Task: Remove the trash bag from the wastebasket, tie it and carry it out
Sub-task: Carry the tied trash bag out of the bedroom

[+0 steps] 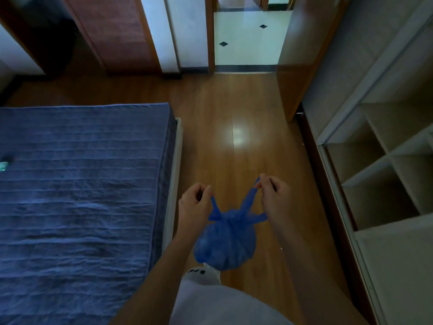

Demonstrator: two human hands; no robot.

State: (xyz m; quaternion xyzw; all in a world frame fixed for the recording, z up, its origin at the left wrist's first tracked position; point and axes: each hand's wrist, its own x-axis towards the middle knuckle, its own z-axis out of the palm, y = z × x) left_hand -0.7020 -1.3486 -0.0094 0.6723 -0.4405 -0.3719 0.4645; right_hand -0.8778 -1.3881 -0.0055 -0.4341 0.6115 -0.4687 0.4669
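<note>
Wood floor (222, 109) beneath trash bag (225, 245), between blue bed (82, 184) and, seemingly, wardrobe (386, 165).

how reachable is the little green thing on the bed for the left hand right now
Probably not: the left hand is pinching a handle of the blue bag, and the green thing lies far across the bed.

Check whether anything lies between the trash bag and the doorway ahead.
Nothing visible does. The trash bag hangs in the air, with the left hand and the right hand each pinching one of its handle loops. The wooden floor between the bed and the wardrobe shows no object up to the open doorway.
</note>
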